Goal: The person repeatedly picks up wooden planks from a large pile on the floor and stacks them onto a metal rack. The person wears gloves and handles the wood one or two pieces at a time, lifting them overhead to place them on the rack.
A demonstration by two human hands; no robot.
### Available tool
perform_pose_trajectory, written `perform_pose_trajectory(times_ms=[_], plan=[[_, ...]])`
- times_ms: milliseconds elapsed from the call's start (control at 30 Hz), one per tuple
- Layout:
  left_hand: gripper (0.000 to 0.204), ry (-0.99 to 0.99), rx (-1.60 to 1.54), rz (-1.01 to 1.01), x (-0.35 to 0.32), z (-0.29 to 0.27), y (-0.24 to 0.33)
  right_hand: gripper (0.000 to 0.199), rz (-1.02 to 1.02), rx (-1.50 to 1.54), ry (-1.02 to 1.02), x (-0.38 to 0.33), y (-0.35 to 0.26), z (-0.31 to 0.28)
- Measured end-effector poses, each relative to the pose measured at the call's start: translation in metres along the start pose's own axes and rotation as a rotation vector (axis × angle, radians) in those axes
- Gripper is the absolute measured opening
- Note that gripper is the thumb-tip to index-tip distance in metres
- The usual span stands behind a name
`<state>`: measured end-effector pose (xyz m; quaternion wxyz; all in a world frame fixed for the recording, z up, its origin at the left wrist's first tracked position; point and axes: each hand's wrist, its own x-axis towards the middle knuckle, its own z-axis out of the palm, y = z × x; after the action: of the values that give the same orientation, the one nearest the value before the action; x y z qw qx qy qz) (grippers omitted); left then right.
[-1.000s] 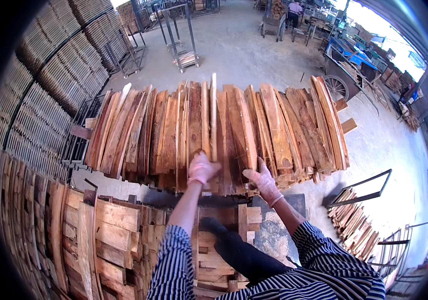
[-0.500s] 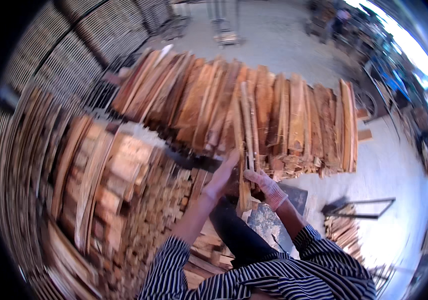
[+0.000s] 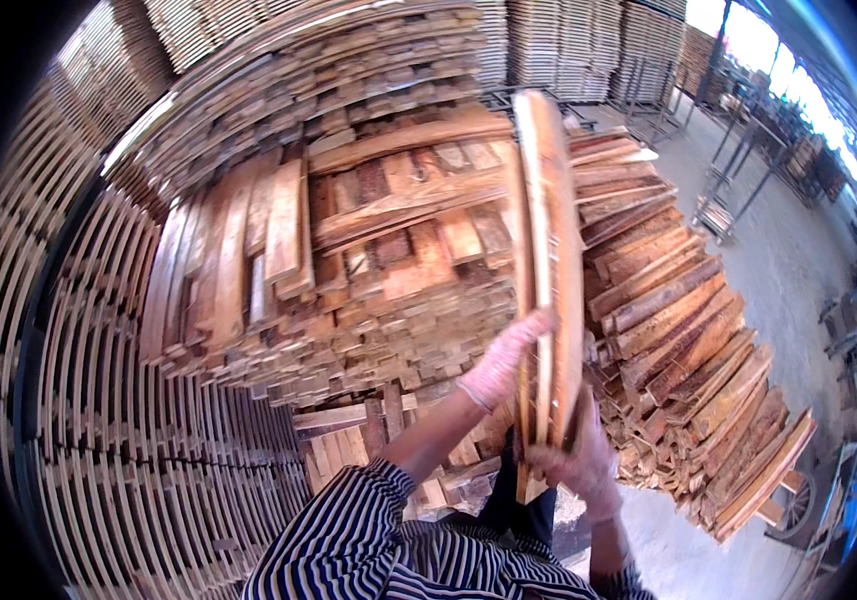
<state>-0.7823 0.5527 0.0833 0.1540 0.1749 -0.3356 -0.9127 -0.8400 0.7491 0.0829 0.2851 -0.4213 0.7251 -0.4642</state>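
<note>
A bundle of several long, narrow wooden boards [image 3: 556, 230] stretches away from me, held by both hands in front of my body. My left hand [image 3: 504, 366], in a pale glove, is closed on its left side around the middle. Lower down, near the close end, my right hand [image 3: 586, 462], gloved too, grips it from the right side. The boards lie roughly parallel, some with pale sawn edges and rough brown faces. Part of each hand's fingers is hidden behind the wood.
To the left lies a broad stack of sawn boards [image 3: 368, 320], with loose planks [image 3: 408, 205] across its top. A long heap of rough slabs [image 3: 683, 310] runs along the right, beside a wheel [image 3: 798, 505]. Tall slatted wood stacks [image 3: 138, 480] stand at far left and behind.
My view has swung left, toward the board stack. The boards in my hands have moved off the slab heap, and more of them show in my grip. Both hands keep hold.
</note>
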Motion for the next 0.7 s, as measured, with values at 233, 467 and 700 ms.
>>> perform_pose_trajectory(times_ms=[233,467,700], plan=[[0.094,0.444,0.045,0.448,-0.087,-0.031,0.125,0.090,-0.377,-0.151,-0.118,0.142,-0.132,0.073],[0.051,0.586,0.055,0.629,-0.184,-0.137,0.221,0.078,-0.233,-0.446,-0.145,0.281,-0.186,0.209],[0.052,0.593,0.010,0.665,-0.210,-0.176,0.233,0.053,-0.322,-0.881,-0.191,0.411,-0.197,0.298]])
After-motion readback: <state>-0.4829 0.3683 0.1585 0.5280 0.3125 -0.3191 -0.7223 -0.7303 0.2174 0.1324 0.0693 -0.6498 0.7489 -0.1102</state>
